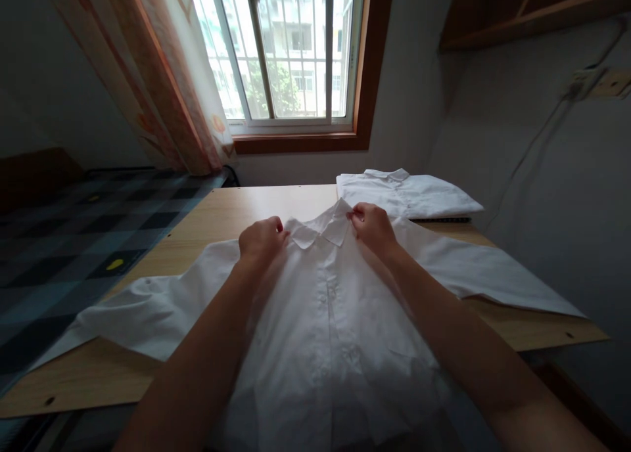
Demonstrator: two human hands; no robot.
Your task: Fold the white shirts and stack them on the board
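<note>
A white long-sleeved button shirt (pixel 305 334) lies front up across the wooden table, its two sleeves spread out to the sides. Its collar (pixel 338 223) is lifted a little and points away from me. My left hand (pixel 263 237) pinches the shirt at the shoulder just left of the collar. On the other side my right hand (pixel 371 223) pinches the cloth beside the right collar point. Both hands are closed on the fabric. The lower hem runs toward me past the near table edge and is dim there.
A folded white shirt (pixel 401 194) rests at the table's back right, over something with a dark edge. The wooden table (pixel 197 232) stands beside a bed with a checked cover (pixel 64 242). Behind are a barred window (pixel 290 58) and a curtain (pixel 148 64); a cable (pixel 535 140) hangs at right.
</note>
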